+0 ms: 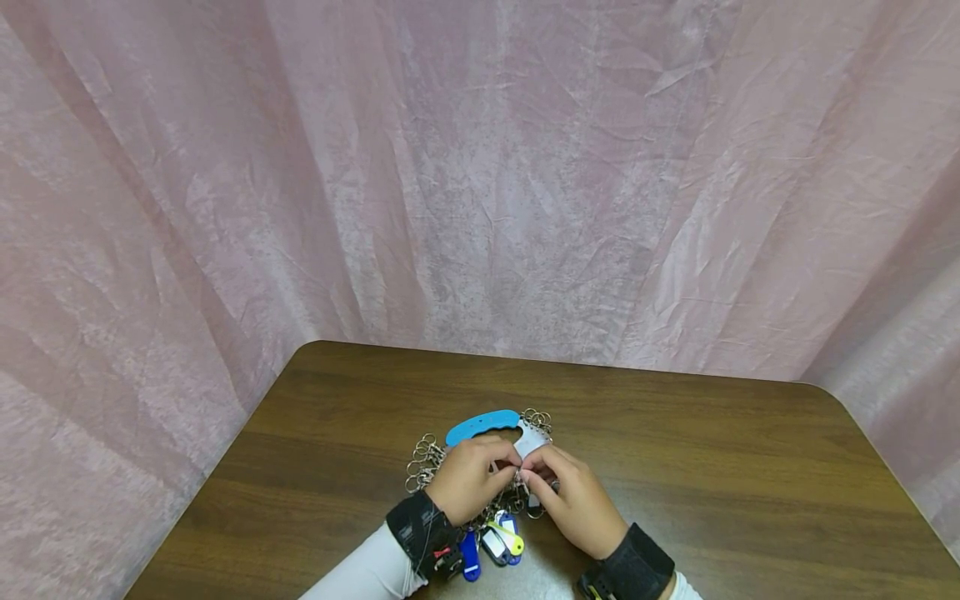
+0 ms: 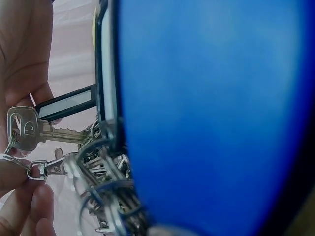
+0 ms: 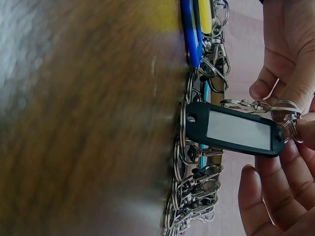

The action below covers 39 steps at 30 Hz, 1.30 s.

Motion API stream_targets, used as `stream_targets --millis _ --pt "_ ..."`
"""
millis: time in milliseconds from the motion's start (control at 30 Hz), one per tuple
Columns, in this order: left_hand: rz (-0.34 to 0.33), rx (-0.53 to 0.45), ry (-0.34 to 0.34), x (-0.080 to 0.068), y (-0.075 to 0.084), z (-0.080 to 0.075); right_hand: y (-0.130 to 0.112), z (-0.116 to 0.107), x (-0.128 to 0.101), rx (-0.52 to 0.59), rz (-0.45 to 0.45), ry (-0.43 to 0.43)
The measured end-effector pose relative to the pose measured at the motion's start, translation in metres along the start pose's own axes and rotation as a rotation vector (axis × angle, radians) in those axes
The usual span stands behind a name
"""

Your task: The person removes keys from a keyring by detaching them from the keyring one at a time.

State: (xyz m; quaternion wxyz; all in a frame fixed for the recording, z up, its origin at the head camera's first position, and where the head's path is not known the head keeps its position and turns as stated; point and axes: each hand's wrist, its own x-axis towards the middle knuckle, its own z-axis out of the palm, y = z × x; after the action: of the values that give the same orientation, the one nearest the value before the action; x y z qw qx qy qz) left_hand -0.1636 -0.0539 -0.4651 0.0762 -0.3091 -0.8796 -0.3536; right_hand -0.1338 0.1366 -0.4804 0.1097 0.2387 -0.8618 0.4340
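Both hands meet fingertip to fingertip over a cluster of metal clasps and rings. The left hand (image 1: 474,475) pinches the loop end of a swivel clasp (image 2: 40,169) between thumb and fingers. Beside it, the right hand (image 1: 572,500) pinches a split key ring (image 3: 291,123) with thumb and fingertips. From that ring hang a silver key (image 2: 27,129) and a black key tag (image 3: 241,129) with a white label. Just beyond the hands lies a curved blue handle (image 1: 483,425) joined to a pale piece (image 1: 530,440). Exactly where clasp and ring touch is partly hidden by fingers.
Several metal clasps with rings (image 1: 422,462) spread at the handle's left, and more rings (image 1: 537,419) at its right end. Nearer the person lie a blue tag (image 1: 470,557), a yellow tag (image 1: 516,543) and a dark tag (image 1: 495,547) on the wooden table (image 1: 712,467).
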Motion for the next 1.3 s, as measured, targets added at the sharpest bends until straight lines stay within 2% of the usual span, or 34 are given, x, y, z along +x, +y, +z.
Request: stream_targets --millis 1300 --pt "0.060 0.051 0.011 0.0002 -0.0001 0.0007 -0.0009 -0.0020 0.0008 -0.007 0.098 0.000"
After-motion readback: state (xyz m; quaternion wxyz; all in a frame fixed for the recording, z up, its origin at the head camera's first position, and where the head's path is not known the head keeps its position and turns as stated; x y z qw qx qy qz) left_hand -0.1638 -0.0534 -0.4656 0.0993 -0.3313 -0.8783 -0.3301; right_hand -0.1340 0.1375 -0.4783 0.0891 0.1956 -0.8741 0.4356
